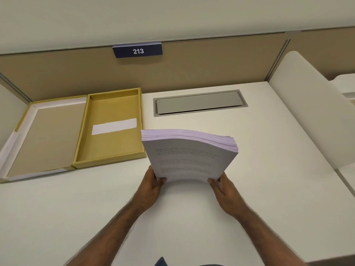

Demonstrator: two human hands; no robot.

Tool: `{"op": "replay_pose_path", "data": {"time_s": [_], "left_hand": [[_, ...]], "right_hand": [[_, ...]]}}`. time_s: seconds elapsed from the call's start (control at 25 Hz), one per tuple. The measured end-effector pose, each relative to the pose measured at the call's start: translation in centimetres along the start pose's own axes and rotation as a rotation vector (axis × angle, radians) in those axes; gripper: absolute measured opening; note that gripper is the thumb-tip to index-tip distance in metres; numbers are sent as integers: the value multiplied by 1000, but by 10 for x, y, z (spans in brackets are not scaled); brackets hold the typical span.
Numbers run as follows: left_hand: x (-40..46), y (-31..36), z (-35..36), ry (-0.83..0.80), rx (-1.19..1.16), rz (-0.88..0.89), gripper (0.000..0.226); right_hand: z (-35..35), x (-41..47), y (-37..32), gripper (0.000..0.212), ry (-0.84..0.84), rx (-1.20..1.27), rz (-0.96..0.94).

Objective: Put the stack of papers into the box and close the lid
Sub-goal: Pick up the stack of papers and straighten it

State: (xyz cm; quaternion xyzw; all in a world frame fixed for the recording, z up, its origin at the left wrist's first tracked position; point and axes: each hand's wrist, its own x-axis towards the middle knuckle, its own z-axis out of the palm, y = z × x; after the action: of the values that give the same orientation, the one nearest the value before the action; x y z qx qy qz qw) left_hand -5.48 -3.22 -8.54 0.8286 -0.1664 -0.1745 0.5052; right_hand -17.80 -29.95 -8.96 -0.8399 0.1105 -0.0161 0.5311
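A thick stack of printed white papers (189, 156) is lifted off the desk at the centre, bowed upward in the middle. My left hand (152, 186) grips its near left corner and my right hand (223, 187) grips its near right corner. To the left lies the open mustard-yellow box (82, 131), holding only a white paper strip (114, 126) on its floor. Its hinged lid (46, 137) lies flat open at the box's left, with a white inner rim. The stack's left edge is just right of the box's near right corner.
The white desk (249, 169) has a grey cable hatch (199, 103) at the back centre. A tan partition carrying a "213" sign (138, 51) runs behind. A white side divider (311, 108) rises on the right.
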Motion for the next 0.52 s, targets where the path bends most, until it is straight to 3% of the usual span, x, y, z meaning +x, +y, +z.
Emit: {"op": "replay_pose_path", "data": {"time_s": [0.28, 0.52], "left_hand": [[-24, -3, -14, 34, -65, -69, 44], [-37, -19, -107, -36, -150, -123, 52]], "right_hand": [[14, -1, -4, 35, 62, -101, -54], [67, 41, -63, 36, -36, -7, -35]]}}
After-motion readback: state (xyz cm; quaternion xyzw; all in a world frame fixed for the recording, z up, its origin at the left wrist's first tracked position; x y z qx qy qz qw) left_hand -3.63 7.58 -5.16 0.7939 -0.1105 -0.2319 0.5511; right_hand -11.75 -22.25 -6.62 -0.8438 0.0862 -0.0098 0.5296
